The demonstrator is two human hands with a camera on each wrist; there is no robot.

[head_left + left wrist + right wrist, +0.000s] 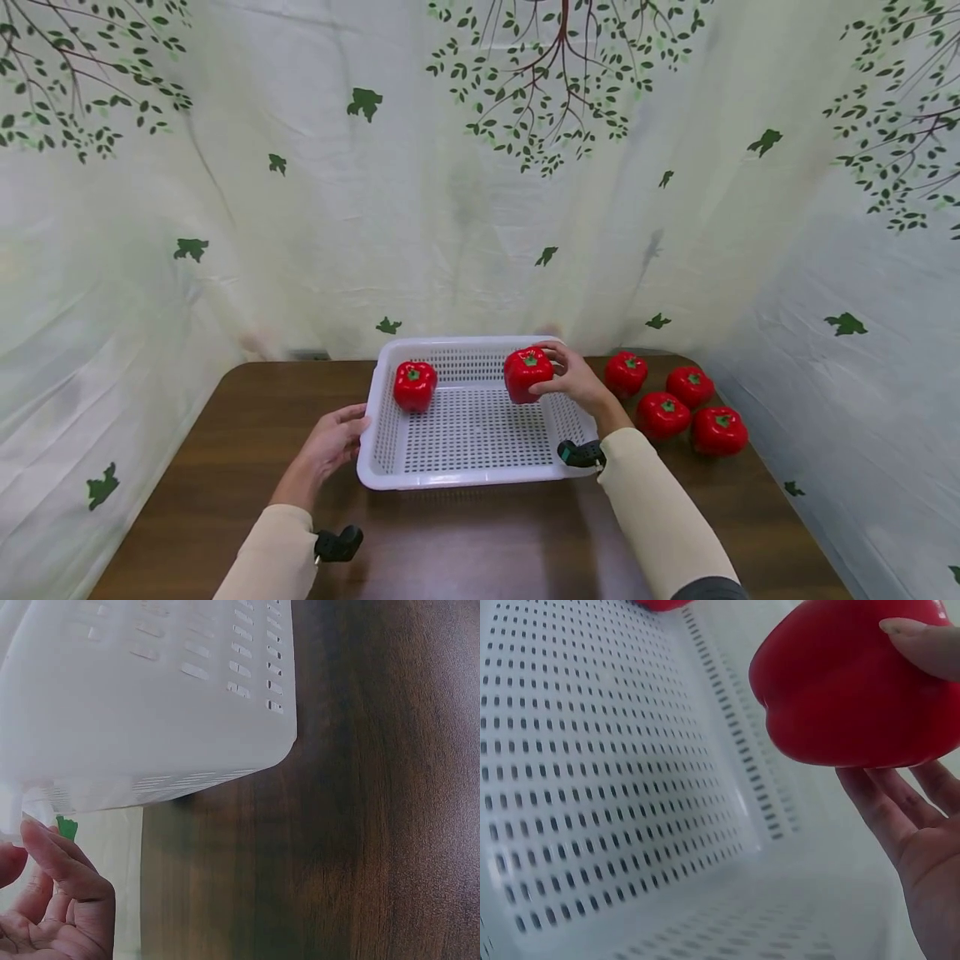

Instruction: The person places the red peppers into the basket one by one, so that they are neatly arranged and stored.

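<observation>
A white perforated plastic basket [480,481] sits on the table. At its left rim, my left hand [333,442] pinches the edge; in the left wrist view the fingers [64,862] and thumb meet at the rim, beside the basket's outer wall [150,705]. My right hand [573,379] holds a red bell pepper [525,377] above the basket's right part. Up close in the right wrist view, the thumb lies on one side of this pepper [847,690] and the fingers on the other. Another red bell pepper [415,387] rests inside the basket at the left.
Several more red bell peppers [663,415] are grouped on the brown wooden table [225,475], right of the basket and close to my right forearm. A pale curtain [450,208] with printed leaves hangs behind the table and along its sides.
</observation>
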